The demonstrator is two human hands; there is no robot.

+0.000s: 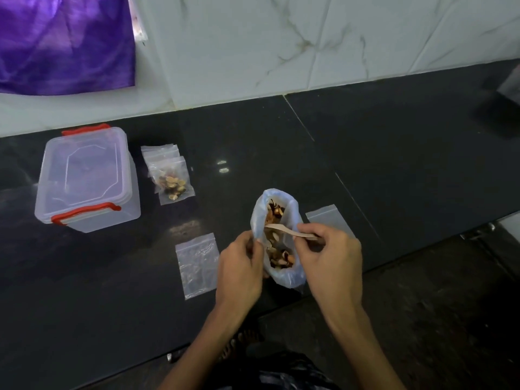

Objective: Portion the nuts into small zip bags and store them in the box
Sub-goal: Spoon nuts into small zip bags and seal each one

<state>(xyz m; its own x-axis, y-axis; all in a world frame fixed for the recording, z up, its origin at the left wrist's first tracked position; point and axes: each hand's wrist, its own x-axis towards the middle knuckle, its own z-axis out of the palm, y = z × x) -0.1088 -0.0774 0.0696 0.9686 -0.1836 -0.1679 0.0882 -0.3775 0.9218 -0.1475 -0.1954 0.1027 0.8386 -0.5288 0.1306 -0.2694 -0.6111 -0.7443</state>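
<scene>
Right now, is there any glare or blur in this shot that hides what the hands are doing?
Head view: two small glare spots sit on the dark counter, clear of the work; the edges bend from the wide lens and the far right corner is blurred; the left hand on the nut bag and the right hand holding the spoon show sharply enough.

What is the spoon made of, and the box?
The spoon looks like wood: pale tan, matte and flat, though it could be bamboo. The box looks like clear plastic, see-through and slightly frosted, with red clips.
</scene>
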